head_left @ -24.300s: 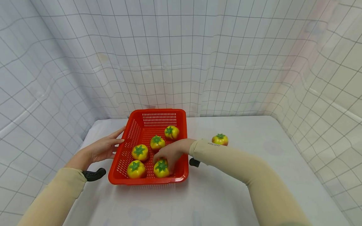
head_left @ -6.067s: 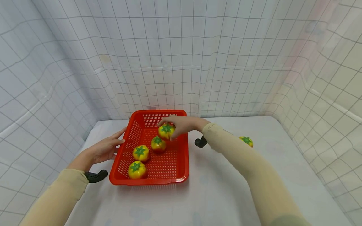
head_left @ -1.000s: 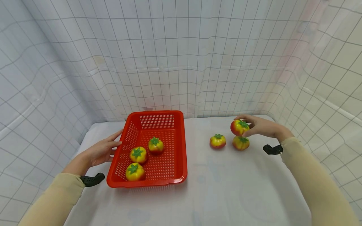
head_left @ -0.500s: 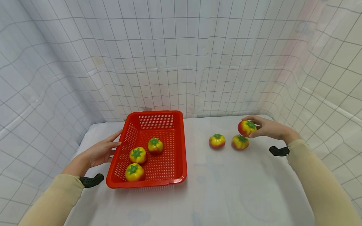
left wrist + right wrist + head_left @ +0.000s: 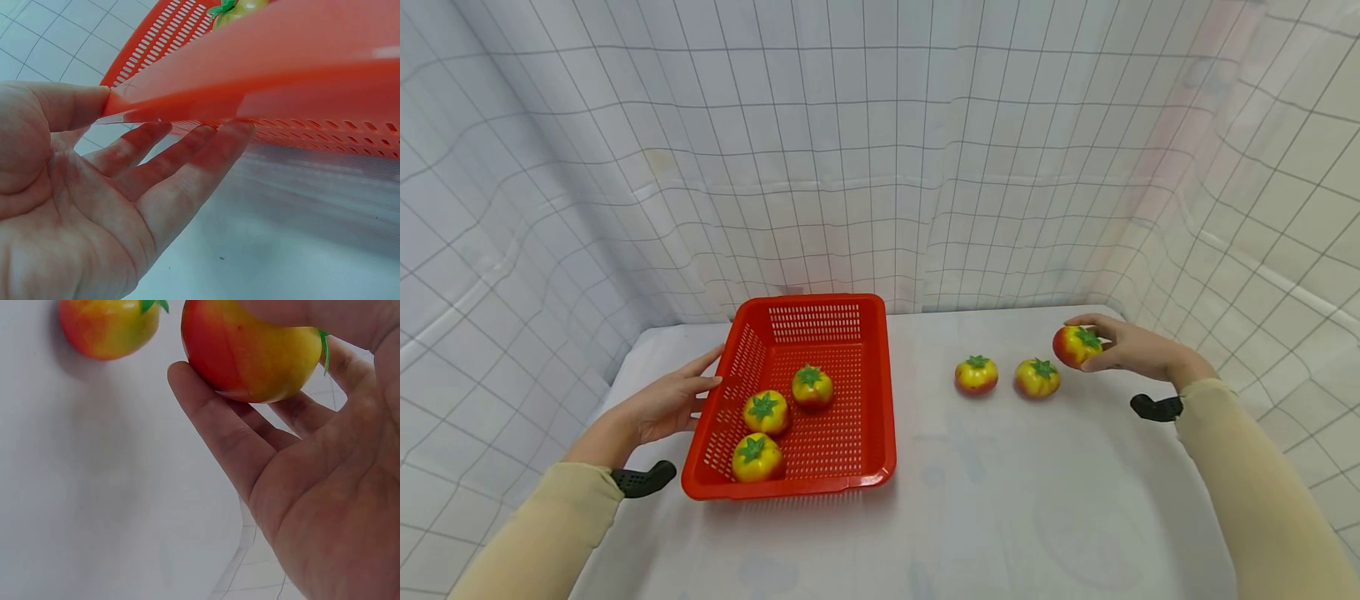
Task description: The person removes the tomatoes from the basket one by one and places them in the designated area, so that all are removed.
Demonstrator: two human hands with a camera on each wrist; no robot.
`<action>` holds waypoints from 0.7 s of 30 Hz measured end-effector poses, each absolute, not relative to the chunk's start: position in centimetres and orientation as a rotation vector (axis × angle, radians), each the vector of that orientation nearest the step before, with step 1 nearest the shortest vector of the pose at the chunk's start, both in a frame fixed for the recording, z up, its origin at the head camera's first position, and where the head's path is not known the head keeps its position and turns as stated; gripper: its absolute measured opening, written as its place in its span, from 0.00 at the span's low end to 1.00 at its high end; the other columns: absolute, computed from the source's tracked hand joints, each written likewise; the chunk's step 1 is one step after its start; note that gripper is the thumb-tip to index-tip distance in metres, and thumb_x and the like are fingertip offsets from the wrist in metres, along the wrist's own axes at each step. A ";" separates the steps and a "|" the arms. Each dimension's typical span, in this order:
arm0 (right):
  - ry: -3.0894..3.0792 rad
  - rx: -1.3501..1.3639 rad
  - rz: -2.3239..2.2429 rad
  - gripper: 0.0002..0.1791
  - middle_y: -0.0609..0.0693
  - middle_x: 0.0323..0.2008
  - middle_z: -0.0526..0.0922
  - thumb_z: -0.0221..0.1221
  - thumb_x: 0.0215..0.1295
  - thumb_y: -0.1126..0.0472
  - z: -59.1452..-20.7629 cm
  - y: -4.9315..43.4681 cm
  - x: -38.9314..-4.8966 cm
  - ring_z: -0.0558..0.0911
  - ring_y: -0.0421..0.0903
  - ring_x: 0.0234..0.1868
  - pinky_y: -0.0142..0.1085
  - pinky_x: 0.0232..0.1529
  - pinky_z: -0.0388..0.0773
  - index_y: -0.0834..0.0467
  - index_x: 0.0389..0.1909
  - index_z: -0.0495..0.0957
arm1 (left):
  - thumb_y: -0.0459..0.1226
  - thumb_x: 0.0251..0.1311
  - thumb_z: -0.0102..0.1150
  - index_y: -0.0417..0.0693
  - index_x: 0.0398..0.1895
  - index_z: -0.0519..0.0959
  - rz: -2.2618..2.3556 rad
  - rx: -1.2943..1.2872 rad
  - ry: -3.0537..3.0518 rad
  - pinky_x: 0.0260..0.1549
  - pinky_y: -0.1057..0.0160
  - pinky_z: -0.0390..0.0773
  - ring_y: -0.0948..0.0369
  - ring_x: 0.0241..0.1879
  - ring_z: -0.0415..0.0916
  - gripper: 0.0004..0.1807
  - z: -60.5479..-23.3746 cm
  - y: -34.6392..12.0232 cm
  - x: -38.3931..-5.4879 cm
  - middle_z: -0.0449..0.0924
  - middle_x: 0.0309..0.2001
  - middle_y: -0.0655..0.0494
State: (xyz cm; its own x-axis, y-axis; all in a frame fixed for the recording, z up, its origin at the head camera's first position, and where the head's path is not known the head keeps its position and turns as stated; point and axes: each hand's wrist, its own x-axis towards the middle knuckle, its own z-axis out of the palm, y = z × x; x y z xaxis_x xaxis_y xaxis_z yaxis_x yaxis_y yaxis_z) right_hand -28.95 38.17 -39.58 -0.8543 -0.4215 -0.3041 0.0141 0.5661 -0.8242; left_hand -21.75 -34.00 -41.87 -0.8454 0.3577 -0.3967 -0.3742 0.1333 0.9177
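My right hand (image 5: 1138, 349) grips a red-and-yellow tomato (image 5: 1074, 347) with a green star-shaped calyx, at the table's back right. In the right wrist view, the fingers lie along the underside of this tomato (image 5: 250, 356) and the thumb crosses its top. Two more tomatoes, one left (image 5: 976, 377) and one closer to the hand (image 5: 1036, 380), sit on the table to its left. A red slotted plastic basket (image 5: 889, 400) stands at the left with 3 tomatoes (image 5: 812, 388) inside. My left hand (image 5: 668, 403) holds its left rim (image 5: 187, 94), thumb at the edge, fingers beneath.
A white cloth covers the table (image 5: 985, 500). White gridded curtains (image 5: 880, 167) hang behind it and along both sides. A black strap piece (image 5: 646, 480) shows at the left wrist and another piece (image 5: 1156, 407) at the right.
Over the last second my right hand has carried its tomato rightward, past the two tomatoes on the table. Earlier, more tomatoes lay in the basket. My left hand stays at the rim.
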 end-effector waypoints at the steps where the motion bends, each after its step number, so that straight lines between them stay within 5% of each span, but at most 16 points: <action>1: 2.323 -0.319 -1.238 0.43 0.64 0.73 0.57 0.68 0.64 0.62 -39.7 38.4 -29.0 0.69 0.61 0.64 0.41 0.60 0.75 0.52 0.76 0.57 | 0.45 0.81 0.45 0.68 0.83 0.31 1.766 -0.014 1.878 0.53 0.44 0.81 0.49 0.58 0.77 0.41 -41.9 -34.0 -21.7 0.45 0.79 0.34; 21: 2.271 -0.173 -1.297 0.44 0.69 0.74 0.49 0.68 0.65 0.60 -43.3 41.2 -28.5 0.65 0.61 0.64 0.33 0.55 0.78 0.56 0.76 0.54 | 0.44 0.81 0.44 0.69 0.83 0.31 1.768 -0.022 1.876 0.52 0.44 0.81 0.50 0.56 0.79 0.41 -41.9 -34.1 -21.8 0.46 0.79 0.34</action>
State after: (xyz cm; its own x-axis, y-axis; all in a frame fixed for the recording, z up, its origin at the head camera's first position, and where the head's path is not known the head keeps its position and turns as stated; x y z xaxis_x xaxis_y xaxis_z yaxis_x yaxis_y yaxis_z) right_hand -28.52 41.22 -43.25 -0.8595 -0.3527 -0.3700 0.1397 0.5343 -0.8337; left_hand -21.82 -34.06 -41.86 -0.8451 0.3549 -0.3998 -0.3782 0.1316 0.9163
